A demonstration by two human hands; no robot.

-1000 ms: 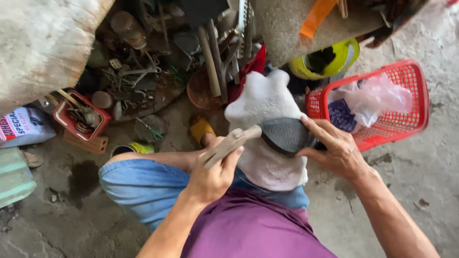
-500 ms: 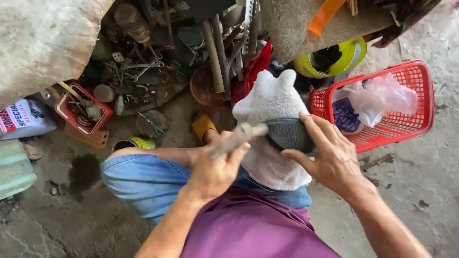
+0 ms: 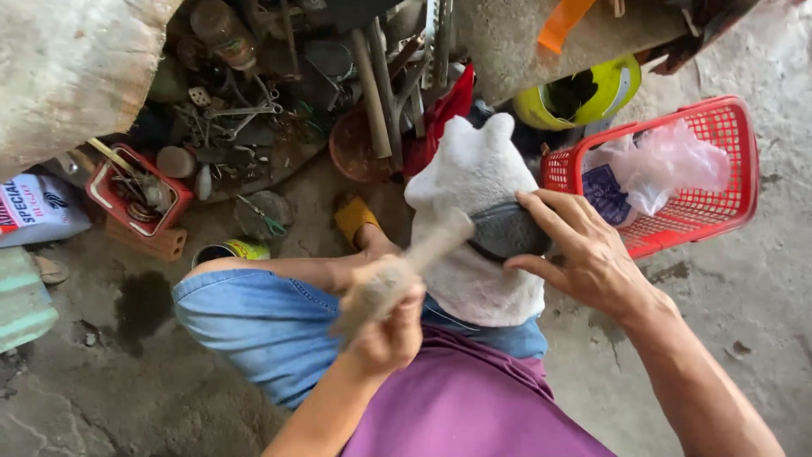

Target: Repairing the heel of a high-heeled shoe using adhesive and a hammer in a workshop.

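On the lap, a dark grey shoe sole (image 3: 507,230) rests on white cloth (image 3: 478,173), pinned by the right hand (image 3: 584,254); the left hand (image 3: 385,330) grips a blurred wooden-handled tool (image 3: 423,250). Nearby, a red basket (image 3: 727,127) holds plastic bags (image 3: 668,161).

- Soft, even daylight — no glare, only faint shadows under the clutter at eleven o'clock.
- The left hand (image 3: 385,334) and its wooden tool (image 3: 406,262) smear with motion blur.
- Concrete floor (image 3: 753,279) at three o'clock looks brightest — slightly washed out.
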